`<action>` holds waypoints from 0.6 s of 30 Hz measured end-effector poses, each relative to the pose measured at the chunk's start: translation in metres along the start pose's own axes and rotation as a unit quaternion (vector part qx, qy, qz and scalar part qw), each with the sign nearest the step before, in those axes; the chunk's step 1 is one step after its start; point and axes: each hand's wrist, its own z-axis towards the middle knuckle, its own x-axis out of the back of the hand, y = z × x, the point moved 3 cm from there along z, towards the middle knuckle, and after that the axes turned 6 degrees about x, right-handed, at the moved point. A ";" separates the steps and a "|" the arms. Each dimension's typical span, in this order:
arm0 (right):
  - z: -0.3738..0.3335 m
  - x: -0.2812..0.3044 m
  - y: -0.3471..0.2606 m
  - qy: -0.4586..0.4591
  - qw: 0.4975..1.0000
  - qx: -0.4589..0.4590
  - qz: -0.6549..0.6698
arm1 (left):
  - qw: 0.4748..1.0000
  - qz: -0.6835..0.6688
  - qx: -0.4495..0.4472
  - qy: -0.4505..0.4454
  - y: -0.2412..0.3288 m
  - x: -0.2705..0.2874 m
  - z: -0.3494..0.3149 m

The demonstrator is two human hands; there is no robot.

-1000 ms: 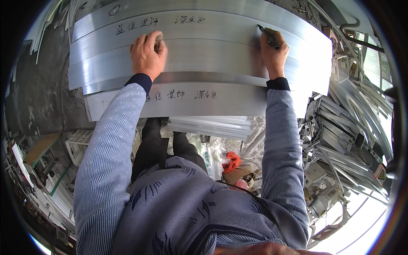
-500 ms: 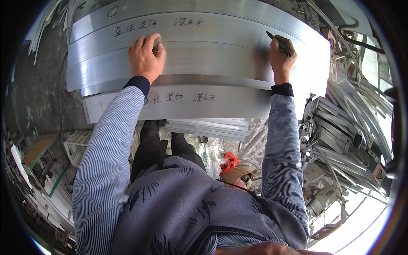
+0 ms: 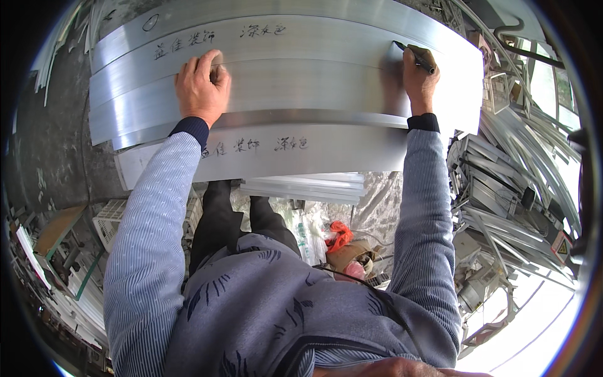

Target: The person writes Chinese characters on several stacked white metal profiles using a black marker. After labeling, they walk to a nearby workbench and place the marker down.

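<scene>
Several long silver metal panels lie side by side, stretching from left to right ahead of me. Against one of them rests my left hand, its fingers curled closed; whether anything is inside them I cannot make out. A black marker pen is gripped in my right hand over the right part of the panels. Its dark tip points to the far left, at or just above the metal; contact is unclear. Dark handwriting marks the panel beyond my left hand and the nearest panel. A small drawn loop is on the farthest one.
Bundles of metal profiles crowd the right side. White strips lie below the near panel edge. An orange-red bag sits on the floor by my legs. A white plastic crate and a shelf rack stand at left.
The panels have shifted slightly left in view, my left hand with them. My right hand and the marker pen have moved a little right relative to the panels, and the pen is tilted flatter.
</scene>
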 end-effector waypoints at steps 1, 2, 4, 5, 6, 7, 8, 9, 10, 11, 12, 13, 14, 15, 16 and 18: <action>0.000 0.002 0.002 0.014 1.000 -0.022 -0.004 | 1.000 0.000 0.006 -0.006 0.000 0.000 0.001; 0.000 0.002 0.003 0.013 1.000 -0.027 0.008 | 1.000 0.004 0.002 -0.003 0.001 0.000 0.001; -0.001 0.003 0.006 0.017 0.998 -0.055 0.032 | 1.000 0.008 0.003 -0.006 0.001 0.001 0.001; -0.001 0.003 0.005 0.017 0.999 -0.028 0.029 | 1.000 0.008 0.002 -0.003 0.001 0.002 0.001; -0.001 0.002 0.004 0.019 0.999 0.000 0.026 | 1.000 0.006 0.003 -0.002 0.001 0.002 0.002; -0.002 0.001 0.003 0.017 0.999 0.027 0.022 | 1.000 0.003 0.007 -0.004 0.001 0.001 0.001; -0.001 0.001 0.005 0.014 1.000 0.008 0.024 | 1.000 0.004 0.003 -0.005 0.001 0.001 0.001; 0.000 0.000 0.007 0.009 1.000 -0.010 0.026 | 1.000 0.004 0.002 -0.007 0.000 0.001 0.001; 0.000 0.001 0.010 0.010 0.999 -0.036 0.024 | 1.000 0.004 0.004 -0.012 0.000 0.001 0.002; 0.001 0.001 0.010 0.009 0.999 -0.028 0.017 | 1.000 0.004 -0.002 -0.005 0.001 0.001 0.002; 0.001 0.001 0.011 0.013 1.000 -0.025 0.008 | 1.000 0.004 -0.004 -0.001 0.001 0.002 0.002; 0.001 0.001 0.011 0.017 1.000 -0.024 -0.002 | 1.000 0.005 -0.005 0.002 0.001 0.002 0.001; 0.001 0.001 0.011 0.007 1.000 -0.018 0.003 | 1.000 0.006 -0.002 0.000 0.001 0.002 0.001; 0.001 0.000 0.010 -0.003 1.000 -0.012 0.007 | 1.000 0.007 0.001 -0.003 0.002 0.002 0.001; 0.002 0.000 0.010 -0.015 1.000 -0.006 0.011 | 1.000 0.008 0.003 -0.005 0.002 0.002 0.001; 0.004 0.000 0.010 0.013 0.999 -0.032 0.011 | 1.000 0.008 0.002 -0.007 0.002 0.003 0.001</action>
